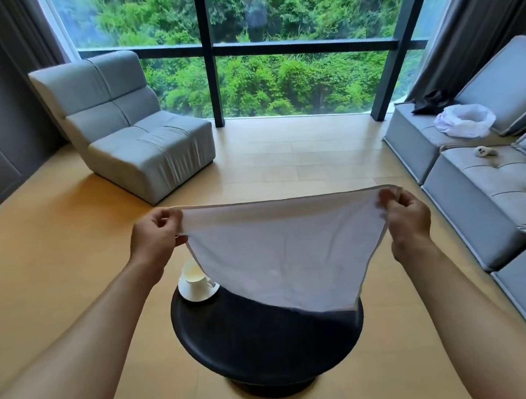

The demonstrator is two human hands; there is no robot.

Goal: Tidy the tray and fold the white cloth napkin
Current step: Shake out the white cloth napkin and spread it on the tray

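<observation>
Both hands (156, 232) hold the white napkin (276, 255) spread, hanging smooth.

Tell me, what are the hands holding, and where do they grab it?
Both hands hold the white cloth napkin by its top corners: the left hand pinches the left corner, the right hand the right. It hangs spread out between them.

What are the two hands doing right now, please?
Left hand: closed, pinching the napkin's upper left corner.
Right hand: closed, pinching its upper right corner.
</observation>
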